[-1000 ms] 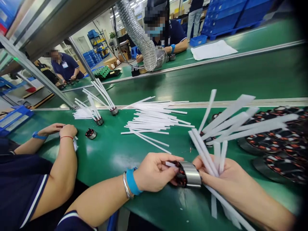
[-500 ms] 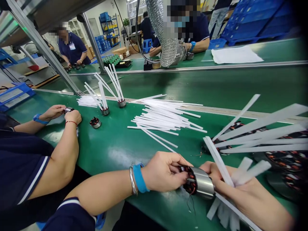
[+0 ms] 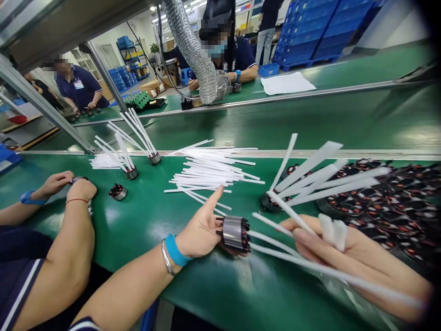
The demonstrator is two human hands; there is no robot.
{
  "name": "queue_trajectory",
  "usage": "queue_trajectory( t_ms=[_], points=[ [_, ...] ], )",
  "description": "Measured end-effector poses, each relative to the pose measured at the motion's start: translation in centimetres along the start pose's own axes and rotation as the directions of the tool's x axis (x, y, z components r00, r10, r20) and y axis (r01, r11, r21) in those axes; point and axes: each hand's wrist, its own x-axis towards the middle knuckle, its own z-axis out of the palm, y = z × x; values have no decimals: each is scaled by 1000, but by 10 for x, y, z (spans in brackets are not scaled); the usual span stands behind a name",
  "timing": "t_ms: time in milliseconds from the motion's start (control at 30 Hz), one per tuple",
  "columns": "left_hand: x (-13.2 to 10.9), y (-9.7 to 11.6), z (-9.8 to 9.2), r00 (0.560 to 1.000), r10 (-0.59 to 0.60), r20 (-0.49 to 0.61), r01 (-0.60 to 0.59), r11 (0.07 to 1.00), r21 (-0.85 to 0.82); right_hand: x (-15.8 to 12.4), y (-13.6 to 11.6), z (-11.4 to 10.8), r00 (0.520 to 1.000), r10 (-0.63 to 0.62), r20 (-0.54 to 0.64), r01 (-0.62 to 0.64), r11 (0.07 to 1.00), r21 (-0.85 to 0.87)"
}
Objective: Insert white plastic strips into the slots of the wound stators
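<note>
Left hand (image 3: 198,232) cradles the stator (image 3: 232,232), fingers beneath, thumb lifted clear of the metal; right hand (image 3: 337,255) pinches white strips (image 3: 288,213) just beside it. And there's the change! A moment ago the windings showed on the left-hand side; now they show on the right, which seems to put the slots squarely towards the strips. Two strips already run from that wound end towards the right hand. It's all above the worktop (image 3: 148,220), nearer than the loose pile (image 3: 213,168). Beyond, a second stator (image 3: 267,203) bristles, packed stators (image 3: 379,202) to its right. Any writing? Only a distant person's badge (image 3: 78,84), too small to read; no brand legible.
</note>
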Motion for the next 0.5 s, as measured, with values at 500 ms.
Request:
queue_trajectory(
  t_ms=[500],
  points=[
    [0,-12,4,975,-158,157,164,986,-24,5,-11,33,1000,15,-15,-10,962,274]
  ],
)
